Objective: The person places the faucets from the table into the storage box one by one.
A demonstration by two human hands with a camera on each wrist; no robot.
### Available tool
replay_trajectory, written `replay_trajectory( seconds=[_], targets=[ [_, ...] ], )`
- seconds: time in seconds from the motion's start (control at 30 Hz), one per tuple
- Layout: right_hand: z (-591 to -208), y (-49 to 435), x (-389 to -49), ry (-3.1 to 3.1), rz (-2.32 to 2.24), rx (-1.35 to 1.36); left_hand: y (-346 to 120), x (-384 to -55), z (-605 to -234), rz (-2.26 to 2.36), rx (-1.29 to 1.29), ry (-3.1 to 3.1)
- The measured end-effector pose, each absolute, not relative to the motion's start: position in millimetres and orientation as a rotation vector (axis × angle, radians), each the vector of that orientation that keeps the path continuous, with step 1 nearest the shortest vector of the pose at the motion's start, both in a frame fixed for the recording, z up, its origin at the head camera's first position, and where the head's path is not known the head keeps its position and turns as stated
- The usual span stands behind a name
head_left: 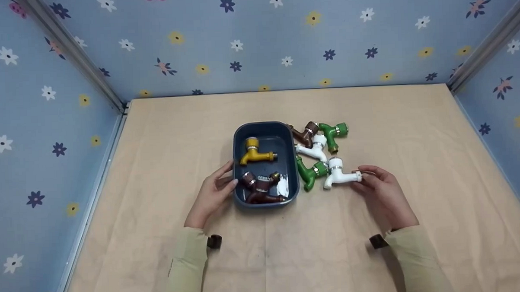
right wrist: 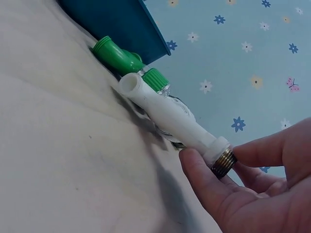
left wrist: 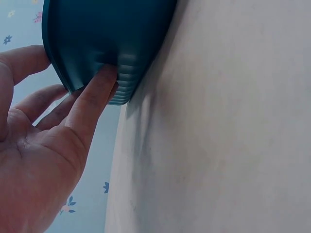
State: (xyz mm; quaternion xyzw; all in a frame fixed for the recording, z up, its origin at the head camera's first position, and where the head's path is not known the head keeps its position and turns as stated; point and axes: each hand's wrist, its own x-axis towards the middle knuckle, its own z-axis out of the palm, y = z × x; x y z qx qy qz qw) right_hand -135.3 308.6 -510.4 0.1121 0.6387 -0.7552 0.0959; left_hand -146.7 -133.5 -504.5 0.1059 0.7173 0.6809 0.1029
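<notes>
My right hand [head_left: 380, 189] pinches the threaded metal end of a white tap [head_left: 339, 173] between thumb and fingers; in the right wrist view the tap's open spout [right wrist: 130, 85] points away from the hand. My left hand [head_left: 214, 193] rests against the left side of a dark blue plastic tub [head_left: 297, 192], its fairly straight fingers [left wrist: 92, 102] touching the outer wall and rim. Inside the tub lie a yellow tap [head_left: 255, 154] and dark brown taps [head_left: 261, 193] near its front.
Right of the tub, a loose cluster holds a brown tap [head_left: 307, 133], another white tap [head_left: 314, 150], a green tap [head_left: 335, 132] and a nearer green tap [head_left: 310, 172]. A beige cloth [head_left: 177, 136] covers the table. Flowered panels [head_left: 256, 46] enclose the back and sides.
</notes>
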Motion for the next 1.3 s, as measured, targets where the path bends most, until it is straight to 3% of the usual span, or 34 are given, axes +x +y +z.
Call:
replay_trajectory(
  seconds=[1.3],
  targets=[
    [-478,278,-143,1.7,-2.477,0.205,-133,-146,-507,2.063,0.347,2.1]
  ],
)
